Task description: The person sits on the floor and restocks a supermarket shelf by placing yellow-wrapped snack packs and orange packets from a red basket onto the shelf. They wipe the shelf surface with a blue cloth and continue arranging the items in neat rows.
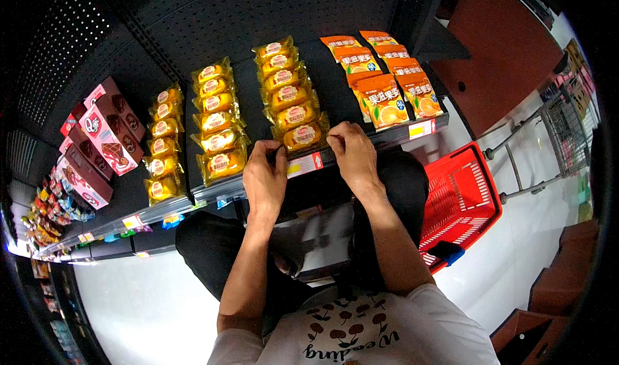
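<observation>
A middle row of yellow cellophane-wrapped bread packs (295,116) runs back from the front edge of a dark shelf (232,31). My left hand (265,179) is beside the lower left corner of the frontmost bread pack (303,136), its thumb and fingers bent towards it. On the other side, my right hand (353,154) has its fingers curled inward at the pack's right edge. Both sets of fingertips are close to the wrapper; whether they pinch it is hard to see. A price-tag strip (305,165) lies between my hands.
More wrapped bread rows (213,118) and pink boxes (109,137) stand to the left. Orange pouches (384,101) are at the right. A red shopping basket (457,203) sits on the floor beside my knee, with a metal cart (563,135) beyond it and brown cartons (563,287) lower right.
</observation>
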Motion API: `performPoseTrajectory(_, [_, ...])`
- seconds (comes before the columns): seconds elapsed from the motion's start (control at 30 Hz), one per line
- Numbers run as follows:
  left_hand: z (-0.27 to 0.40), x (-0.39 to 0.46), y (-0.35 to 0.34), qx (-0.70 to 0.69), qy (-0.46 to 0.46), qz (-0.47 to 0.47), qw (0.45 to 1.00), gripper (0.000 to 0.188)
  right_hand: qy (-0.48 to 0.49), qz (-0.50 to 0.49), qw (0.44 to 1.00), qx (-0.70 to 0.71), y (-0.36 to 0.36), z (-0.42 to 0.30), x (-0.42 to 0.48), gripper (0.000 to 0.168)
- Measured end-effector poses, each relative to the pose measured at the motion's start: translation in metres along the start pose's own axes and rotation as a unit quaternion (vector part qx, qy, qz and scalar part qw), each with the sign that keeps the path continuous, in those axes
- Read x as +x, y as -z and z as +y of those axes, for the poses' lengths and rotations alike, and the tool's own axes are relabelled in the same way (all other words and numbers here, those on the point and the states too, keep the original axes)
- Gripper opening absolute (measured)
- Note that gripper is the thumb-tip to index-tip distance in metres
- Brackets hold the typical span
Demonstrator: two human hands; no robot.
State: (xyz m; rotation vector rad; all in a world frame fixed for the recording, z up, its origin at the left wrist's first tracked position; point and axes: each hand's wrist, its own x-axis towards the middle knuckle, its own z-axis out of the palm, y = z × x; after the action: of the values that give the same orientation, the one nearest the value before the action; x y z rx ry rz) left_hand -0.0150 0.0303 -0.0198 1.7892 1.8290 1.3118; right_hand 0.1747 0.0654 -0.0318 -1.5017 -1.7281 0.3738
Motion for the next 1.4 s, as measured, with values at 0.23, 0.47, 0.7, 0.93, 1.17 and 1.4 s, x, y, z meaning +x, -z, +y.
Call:
performPoseTrajectory(0.23, [0.011, -0.014, 0.007, 0.027, 0.036, -0.035, 0.998, 0.015, -0.002, -0.003, 1.000, -0.029, 0.001, 0.008, -0.005, 0.009])
performPoseTrajectory(0.47, [0.004, -0.013, 0.004, 0.051, -0.032, 0.002, 0.998, 0.013, -0.001, 0.011, 0.998, -0.063, 0.003, -0.005, -0.002, 0.006])
performPoseTrajectory(0.7, [0.009, -0.011, 0.004, 0.048, -0.009, -0.009, 0.999, 0.011, 0.016, 0.012, 0.996, -0.085, -0.002, 0.001, 0.002, 0.004])
performPoseTrajectory(0.93, [0.004, -0.010, 0.003, 0.068, -0.018, -0.005, 0.998, 0.011, -0.007, -0.018, 0.994, -0.105, 0.002, -0.006, 0.005, 0.009])
performPoseTrajectory(1.17, [0.016, -0.012, 0.008, 0.083, 0.011, -0.013, 0.996, 0.014, -0.027, -0.018, 0.996, -0.083, 0.007, -0.006, 0.001, 0.017])
performPoseTrajectory(1.4, [0.029, -0.010, 0.007, 0.057, -0.092, -0.005, 0.994, 0.029, 0.045, 0.041, 0.998, 0.017, 0.015, -0.025, -0.004, 0.037])
